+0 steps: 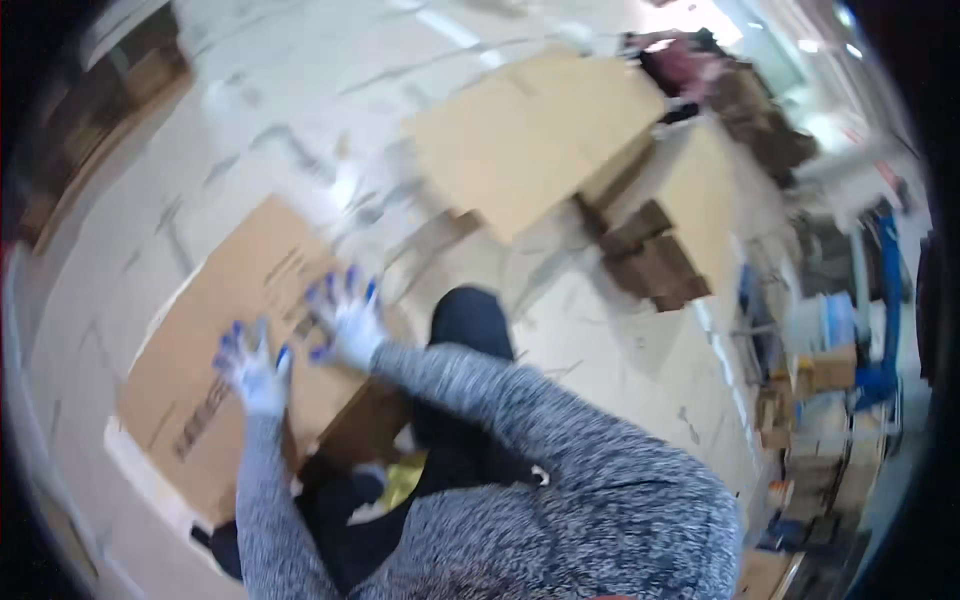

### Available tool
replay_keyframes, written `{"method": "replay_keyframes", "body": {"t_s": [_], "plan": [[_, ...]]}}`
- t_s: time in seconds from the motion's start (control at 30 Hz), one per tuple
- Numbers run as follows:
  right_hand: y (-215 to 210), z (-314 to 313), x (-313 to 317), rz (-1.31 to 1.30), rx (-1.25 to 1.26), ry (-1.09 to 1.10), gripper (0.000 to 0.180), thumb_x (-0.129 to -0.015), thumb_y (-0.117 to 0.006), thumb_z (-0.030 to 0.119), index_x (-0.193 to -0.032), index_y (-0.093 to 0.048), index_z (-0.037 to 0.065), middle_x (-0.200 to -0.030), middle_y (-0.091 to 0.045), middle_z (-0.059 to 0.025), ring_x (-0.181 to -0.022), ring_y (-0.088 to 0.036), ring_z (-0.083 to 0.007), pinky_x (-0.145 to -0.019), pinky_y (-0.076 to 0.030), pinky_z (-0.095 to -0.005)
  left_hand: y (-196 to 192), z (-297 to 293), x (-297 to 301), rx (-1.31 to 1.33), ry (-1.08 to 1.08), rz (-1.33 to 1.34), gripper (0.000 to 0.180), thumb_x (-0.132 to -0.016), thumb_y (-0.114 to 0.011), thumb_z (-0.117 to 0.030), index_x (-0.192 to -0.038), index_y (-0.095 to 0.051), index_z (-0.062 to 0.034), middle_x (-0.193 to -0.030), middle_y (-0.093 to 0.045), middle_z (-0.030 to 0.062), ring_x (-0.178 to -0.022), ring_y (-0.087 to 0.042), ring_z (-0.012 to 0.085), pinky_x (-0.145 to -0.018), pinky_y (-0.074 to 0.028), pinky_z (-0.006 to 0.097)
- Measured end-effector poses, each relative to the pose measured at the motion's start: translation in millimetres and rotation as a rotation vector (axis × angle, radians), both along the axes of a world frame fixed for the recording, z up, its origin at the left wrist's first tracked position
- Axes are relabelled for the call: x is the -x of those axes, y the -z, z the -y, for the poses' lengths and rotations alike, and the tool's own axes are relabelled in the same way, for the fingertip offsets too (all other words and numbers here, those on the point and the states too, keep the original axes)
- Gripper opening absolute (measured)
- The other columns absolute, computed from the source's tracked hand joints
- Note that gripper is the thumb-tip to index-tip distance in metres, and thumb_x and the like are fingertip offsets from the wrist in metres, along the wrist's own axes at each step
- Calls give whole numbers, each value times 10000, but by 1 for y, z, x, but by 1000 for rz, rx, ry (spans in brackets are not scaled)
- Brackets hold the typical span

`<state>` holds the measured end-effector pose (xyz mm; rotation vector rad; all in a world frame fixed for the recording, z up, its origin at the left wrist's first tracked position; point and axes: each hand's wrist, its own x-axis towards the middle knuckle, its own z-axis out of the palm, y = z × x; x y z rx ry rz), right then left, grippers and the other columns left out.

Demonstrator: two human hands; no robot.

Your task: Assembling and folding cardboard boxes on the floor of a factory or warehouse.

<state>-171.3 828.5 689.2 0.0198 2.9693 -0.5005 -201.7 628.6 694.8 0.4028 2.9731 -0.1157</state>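
Both of my hands wear white gloves with blue fingertips. Under them lies a brown cardboard box with dark print, low on the floor in front of my knees. My left hand rests over the middle of its top, fingers spread. Farther right, close to the box's right edge, my right hand is also spread out flat. Neither hand grips anything. Motion blur hides whether every finger touches the cardboard. A shaded brown side or flap of the box shows near my right knee.
Large flat cardboard sheets lie ahead on the floor, with smaller brown pieces at their right. Another person is bent down at the far right. Cardboard stacks stand far left; shelving with boxes lines the right side.
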Motion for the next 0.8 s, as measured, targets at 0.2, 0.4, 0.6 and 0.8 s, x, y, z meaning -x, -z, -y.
{"method": "replay_keyframes", "body": {"t_s": [0.2,0.4,0.6,0.8], "plan": [[-32,-37,-20,118,-31,62,1097,-658,-791,587,-1538,-278,181,-1589,-160,-242,-1441,-119,-531,-1076,-152,-741,-2,-42,-3,-140,59,-64,737,-907,-586,-454,-1546,-286,-242,-1602,-215,166,-1468,-168,419,-1156,-78,637],[-7,-91,21,61,236,454,1114,-691,-809,521,-1538,-223,96,-1521,-313,-247,-1400,-312,-437,-1106,-323,-542,-15,-54,1,-149,29,-29,728,-913,-584,-438,-1547,-280,-251,-1603,-212,154,-1472,-169,394,-1167,-71,619],[3,-76,24,168,297,591,1098,-726,-801,490,-1539,-190,76,-1408,-475,-231,-1292,-495,-355,-1065,-411,-422,-11,-46,-3,-153,29,-15,722,-919,-581,-432,-1547,-280,-242,-1596,-224,149,-1472,-168,383,-1169,-70,614],[-6,-75,21,200,317,604,1089,-723,-804,469,-1540,-194,86,-1417,-451,-244,-1299,-470,-395,-1055,-408,-478,-5,-45,-1,-215,55,-79,735,-901,-610,-435,-1536,-308,-221,-1586,-246,147,-1470,-171,384,-1165,-73,622]]}}
